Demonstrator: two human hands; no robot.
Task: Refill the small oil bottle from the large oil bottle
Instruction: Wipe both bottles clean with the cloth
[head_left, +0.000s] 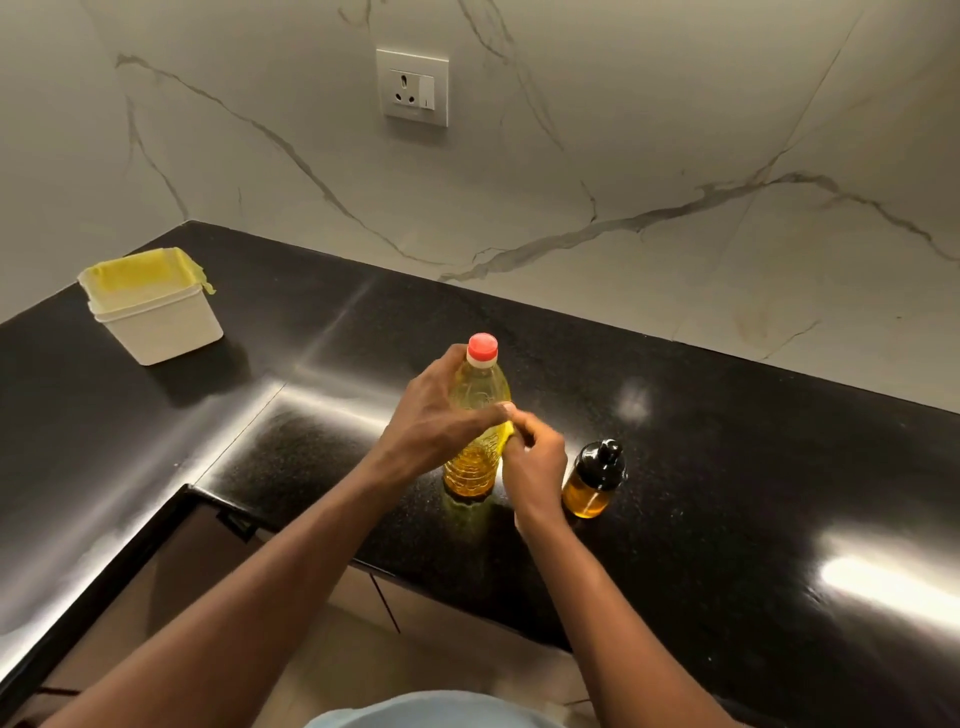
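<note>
The large oil bottle stands upright on the black counter, clear plastic with yellow oil and a red cap screwed on. My left hand wraps around its upper body from the left. My right hand touches the bottle's right side at mid-height, fingers curled against it beside my left fingertips. The small oil bottle, amber glass with a black dispenser top, stands upright just right of my right hand, untouched.
A white square bin with a yellow liner sits at the counter's far left. A marble wall with a power socket rises behind. The counter's front edge and a cabinet run below my arms.
</note>
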